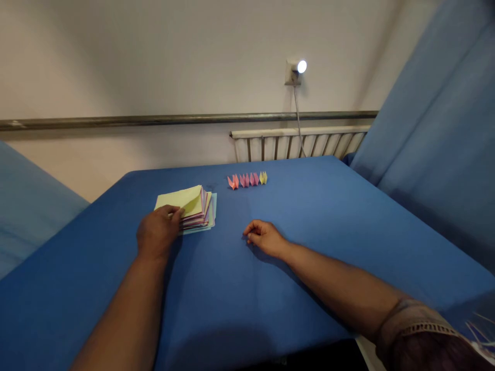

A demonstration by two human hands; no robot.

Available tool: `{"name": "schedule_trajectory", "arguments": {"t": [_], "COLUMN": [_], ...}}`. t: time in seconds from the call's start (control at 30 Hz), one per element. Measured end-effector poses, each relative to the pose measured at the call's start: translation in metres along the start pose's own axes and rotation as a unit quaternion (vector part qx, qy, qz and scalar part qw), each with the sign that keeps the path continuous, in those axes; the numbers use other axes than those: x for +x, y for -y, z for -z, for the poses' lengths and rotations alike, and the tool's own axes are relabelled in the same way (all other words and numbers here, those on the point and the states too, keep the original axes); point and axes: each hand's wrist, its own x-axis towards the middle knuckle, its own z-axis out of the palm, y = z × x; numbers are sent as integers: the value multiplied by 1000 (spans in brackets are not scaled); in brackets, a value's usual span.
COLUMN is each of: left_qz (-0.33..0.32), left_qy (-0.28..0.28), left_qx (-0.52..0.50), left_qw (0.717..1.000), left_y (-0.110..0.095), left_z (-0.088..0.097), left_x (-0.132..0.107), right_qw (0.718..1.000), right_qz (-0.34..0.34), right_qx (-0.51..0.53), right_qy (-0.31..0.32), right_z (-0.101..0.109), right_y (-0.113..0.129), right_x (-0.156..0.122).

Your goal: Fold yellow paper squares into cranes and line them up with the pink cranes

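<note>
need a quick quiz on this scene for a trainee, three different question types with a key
1. True or false: the right hand is touching the paper stack.

2. The left hand is touching:
a) the lit round light
b) the top sheet
c) a blue curtain

3. Fill in the blank: in the row of folded paper figures, the figure at the right end is coloured ____.

Key:
1. False; it is apart from the stack, to its right.
2. b
3. yellow
</note>
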Motion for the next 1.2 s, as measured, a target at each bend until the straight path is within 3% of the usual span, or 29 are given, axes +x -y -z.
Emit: {"name": "schedule_trajectory", "arguments": {"t": [0.23, 0.33, 0.4, 0.6, 0.77, 0.9, 0.97, 1.03, 1.1, 1.2], "left_qz": [-84, -157, -232, -469, -519, -440, -332, -198, -81, 19], "left_qy": [-163, -224, -233, -85, -14, -22, -42, -33, 13, 105], "left_qx": [-114, -171, -196, -164, -175, -267, -344, -432, -519, -618], "left_qw": [976, 947, 924, 864, 837, 857, 877, 879, 851, 779], "left_y": [-4, -20, -37, -78, -83, -79, -76, -74, -72, -74], "left_z": [-3, -8, -13, -34, -43, -44, -47, -51, -55, -56], "left_x": [-8, -17, -27, -56, -64, -63, -60, -55, -51, -49], "right_qw": [1000, 1000, 998, 953, 930, 923, 922, 923, 927, 940], "right_qz": [-9, -7, -8, -14, -2, 16, 18, 20, 24, 30], "right_qx": [10, 20, 59, 302, 349, 358, 356, 353, 346, 322], "right_qy": [3, 0, -2, -16, -116, -142, -153, -153, -140, -106], "right_z": [-1, 0, 3, 9, 10, 12, 14, 16, 18, 21], "right_y": [3, 6, 12, 29, 22, 16, 16, 17, 19, 21], "right_x": [1, -1, -3, -8, 0, 3, 3, 2, 1, 0]}}
